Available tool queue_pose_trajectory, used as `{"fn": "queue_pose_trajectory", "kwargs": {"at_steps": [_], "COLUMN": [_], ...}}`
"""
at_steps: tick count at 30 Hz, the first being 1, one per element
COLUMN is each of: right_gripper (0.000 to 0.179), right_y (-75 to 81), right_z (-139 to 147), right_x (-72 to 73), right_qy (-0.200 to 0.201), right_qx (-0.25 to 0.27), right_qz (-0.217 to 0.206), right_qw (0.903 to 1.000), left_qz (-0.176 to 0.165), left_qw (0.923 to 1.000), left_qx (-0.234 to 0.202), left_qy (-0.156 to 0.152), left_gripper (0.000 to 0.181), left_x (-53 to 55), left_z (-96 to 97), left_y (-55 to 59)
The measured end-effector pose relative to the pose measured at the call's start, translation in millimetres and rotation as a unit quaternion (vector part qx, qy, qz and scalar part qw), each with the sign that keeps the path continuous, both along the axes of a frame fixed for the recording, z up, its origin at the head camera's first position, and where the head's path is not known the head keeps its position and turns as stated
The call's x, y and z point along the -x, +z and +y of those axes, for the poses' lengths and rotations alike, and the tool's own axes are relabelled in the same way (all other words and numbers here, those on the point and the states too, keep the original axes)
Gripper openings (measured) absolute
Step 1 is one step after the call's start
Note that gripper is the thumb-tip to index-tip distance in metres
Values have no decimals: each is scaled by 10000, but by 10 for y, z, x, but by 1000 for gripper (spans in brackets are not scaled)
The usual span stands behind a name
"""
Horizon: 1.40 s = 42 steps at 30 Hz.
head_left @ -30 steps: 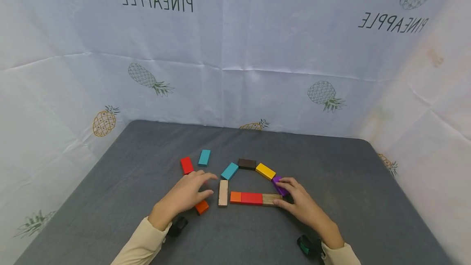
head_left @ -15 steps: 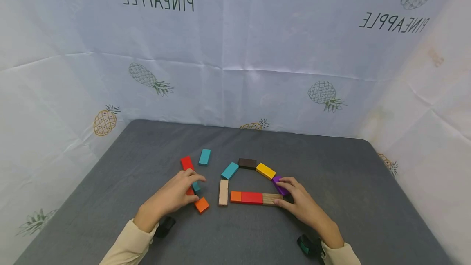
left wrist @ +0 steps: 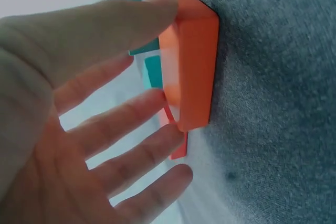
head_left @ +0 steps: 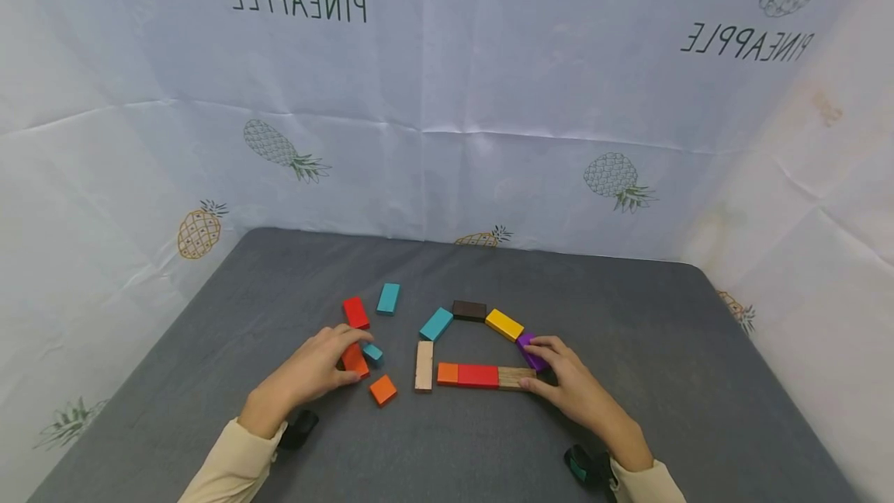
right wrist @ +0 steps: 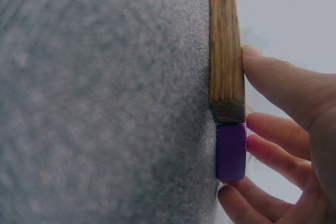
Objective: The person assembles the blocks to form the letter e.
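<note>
My left hand [head_left: 307,367] is at a red-orange block [head_left: 355,362] lying on the table. In the left wrist view its thumb touches one end of that block [left wrist: 197,66], while the other fingers spread loosely along the far side. A small teal block [head_left: 373,355] lies just beyond the fingertips. My right hand [head_left: 576,388] rests on the block outline's right corner. In the right wrist view the thumb touches a brown wooden block [right wrist: 226,56], and fingers touch a purple block [right wrist: 231,150] that abuts it; another fingertip sits at the purple block's end.
The outline continues with red [head_left: 478,376], orange [head_left: 448,374], pale wood [head_left: 424,367], teal [head_left: 436,324], dark brown [head_left: 469,311] and yellow [head_left: 504,324] blocks. Loose pieces on the left are a red block [head_left: 356,312], a teal block [head_left: 388,299] and an orange cube [head_left: 382,390].
My left hand has moved left, from beside the pale wooden block to the red-orange block, uncovering the small teal block and orange cube. My right hand has stayed in place.
</note>
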State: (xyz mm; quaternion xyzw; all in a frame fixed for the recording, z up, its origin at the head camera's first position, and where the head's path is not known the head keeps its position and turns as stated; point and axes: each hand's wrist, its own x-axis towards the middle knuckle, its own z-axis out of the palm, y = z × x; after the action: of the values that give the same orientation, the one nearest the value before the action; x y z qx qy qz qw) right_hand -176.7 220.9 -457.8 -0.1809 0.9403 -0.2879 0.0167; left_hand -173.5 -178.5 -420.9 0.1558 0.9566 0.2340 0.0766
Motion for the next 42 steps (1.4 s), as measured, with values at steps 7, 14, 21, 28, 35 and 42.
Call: {"fn": "queue_pose_trajectory", "kwargs": {"at_steps": [7, 14, 21, 28, 35, 42], "right_gripper": [54, 54, 54, 54, 54, 54], "right_y": [-14, -16, 3, 2, 6, 5], "right_z": [5, 2, 1, 4, 5, 3], "right_x": [-4, 7, 12, 7, 3, 1], "right_qy": [22, 71, 26, 25, 15, 46], "right_qx": [35, 46, 21, 23, 20, 28], "right_qz": [-7, 37, 36, 17, 6, 23], "right_qw": [10000, 10000, 10000, 10000, 10000, 10000], "left_qz": [-451, -881, -824, -712, -402, -183], "left_qw": [9990, 9960, 9950, 9923, 9886, 9905], "left_qx": [57, 139, 136, 218, -11, -133], "left_qy": [4, -12, -539, -991, -1451, -1358], "left_gripper": [57, 35, 37, 39, 39, 51], "left_x": [-18, -174, -388, -536, -596, -570], "left_z": [-27, -39, 54, 238, 475, 632], "left_y": [39, 70, 79, 57, 14, -49]}}
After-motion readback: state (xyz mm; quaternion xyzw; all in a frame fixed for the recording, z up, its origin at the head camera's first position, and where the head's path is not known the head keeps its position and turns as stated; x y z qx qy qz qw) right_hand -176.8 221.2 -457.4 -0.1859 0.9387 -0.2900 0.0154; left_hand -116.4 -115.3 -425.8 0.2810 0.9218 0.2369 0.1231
